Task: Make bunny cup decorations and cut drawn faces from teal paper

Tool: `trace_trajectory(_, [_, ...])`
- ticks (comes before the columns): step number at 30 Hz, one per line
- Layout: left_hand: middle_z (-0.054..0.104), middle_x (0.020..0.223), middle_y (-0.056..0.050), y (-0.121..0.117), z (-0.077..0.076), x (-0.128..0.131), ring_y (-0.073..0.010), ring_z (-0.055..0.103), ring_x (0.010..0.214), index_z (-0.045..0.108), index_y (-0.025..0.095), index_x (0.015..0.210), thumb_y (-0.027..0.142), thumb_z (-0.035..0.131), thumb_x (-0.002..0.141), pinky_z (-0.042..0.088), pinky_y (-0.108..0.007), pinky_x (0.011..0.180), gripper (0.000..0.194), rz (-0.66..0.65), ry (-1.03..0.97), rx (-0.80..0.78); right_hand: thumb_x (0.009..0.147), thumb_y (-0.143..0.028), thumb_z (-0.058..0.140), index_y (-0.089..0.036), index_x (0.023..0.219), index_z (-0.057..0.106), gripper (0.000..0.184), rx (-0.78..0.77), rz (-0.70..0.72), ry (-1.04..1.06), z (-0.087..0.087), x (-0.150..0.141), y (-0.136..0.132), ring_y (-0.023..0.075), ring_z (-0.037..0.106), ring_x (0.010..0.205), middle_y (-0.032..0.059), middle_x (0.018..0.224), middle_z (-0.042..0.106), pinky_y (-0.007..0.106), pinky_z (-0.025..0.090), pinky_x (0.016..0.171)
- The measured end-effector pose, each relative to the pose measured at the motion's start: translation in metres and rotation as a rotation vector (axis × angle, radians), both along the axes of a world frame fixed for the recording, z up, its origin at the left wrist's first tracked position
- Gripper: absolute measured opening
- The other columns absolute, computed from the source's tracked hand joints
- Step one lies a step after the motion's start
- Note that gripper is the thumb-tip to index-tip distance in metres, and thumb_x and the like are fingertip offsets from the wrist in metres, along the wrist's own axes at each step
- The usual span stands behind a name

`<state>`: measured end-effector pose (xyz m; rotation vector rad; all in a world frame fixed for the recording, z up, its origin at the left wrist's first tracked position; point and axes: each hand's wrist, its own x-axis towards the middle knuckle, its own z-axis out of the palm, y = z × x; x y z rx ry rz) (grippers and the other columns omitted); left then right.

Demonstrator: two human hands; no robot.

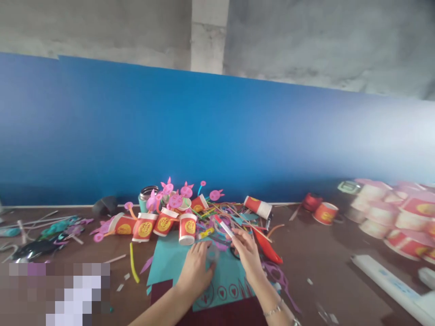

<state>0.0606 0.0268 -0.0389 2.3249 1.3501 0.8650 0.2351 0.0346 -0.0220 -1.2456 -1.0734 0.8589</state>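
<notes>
My right hand (pixel 246 253) is closed around a white marker pen (pixel 224 227) with a red end, which points up and to the left. My left hand (pixel 196 267) is curled low over teal paper (pixel 166 258), its thumb and forefinger around what looks like a roll of clear tape (pixel 213 253), slightly blurred. Between my wrists, the paper bears dark red drawn shapes (pixel 222 292), among them circles with hearts and pointed forms. Just left of my right fingers, the dark handle of scissors (pixel 234 251) is partly hidden.
Red-and-white paper cups (pixel 144 227) with pink pig faces (pixel 176 199) stand behind the paper. Loose straws and pipe cleaners (pixel 210 215) lie beyond my hands. A red pouch (pixel 267 244) is at right, stacked cups (pixel 404 217) farther right. A blue partition (pixel 204 136) edges the table.
</notes>
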Motion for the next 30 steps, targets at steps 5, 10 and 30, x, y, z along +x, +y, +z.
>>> trace_trajectory(5, [0.057, 0.118, -0.014, 0.029, 0.011, 0.002, -0.025, 0.05, 0.114, 0.048, 0.011, 0.12, 0.005, 0.044, 0.077, 0.04, -0.043, 0.1, 0.044, -0.031, 0.16, 0.093, 0.069, -0.016, 0.048, -0.019, 0.103, 0.065, 0.039, 0.206, 0.013, -0.311, -0.022, 0.005, 0.019, 0.0244, 0.062, 0.102, 0.008, 0.106, 0.068, 0.04, 0.048, 0.091])
trace_trajectory(10, [0.048, 0.131, -0.017, 0.019, 0.024, 0.004, -0.0274, 0.04, 0.126, 0.049, 0.009, 0.121, -0.003, 0.04, 0.076, 0.034, -0.046, 0.104, 0.048, -0.023, 0.325, 0.203, 0.069, -0.003, 0.037, -0.016, 0.113, 0.06, 0.051, 0.196, -0.104, -0.696, -0.011, 0.017, 0.015, 0.022, 0.052, 0.12, 0.0111, 0.125, 0.059, 0.039, 0.042, 0.1])
trace_trajectory(30, [0.066, 0.089, -0.01, -0.067, 0.042, 0.021, -0.0251, 0.064, 0.086, 0.061, 0.014, 0.093, 0.008, 0.05, 0.084, 0.05, -0.034, 0.069, 0.016, -0.27, 0.656, -0.029, 0.066, 0.003, 0.05, -0.022, 0.106, 0.064, 0.049, -0.294, 0.428, -1.223, 0.058, 0.058, -0.025, 0.0169, 0.062, 0.086, 0.004, 0.093, 0.068, 0.022, 0.04, 0.069])
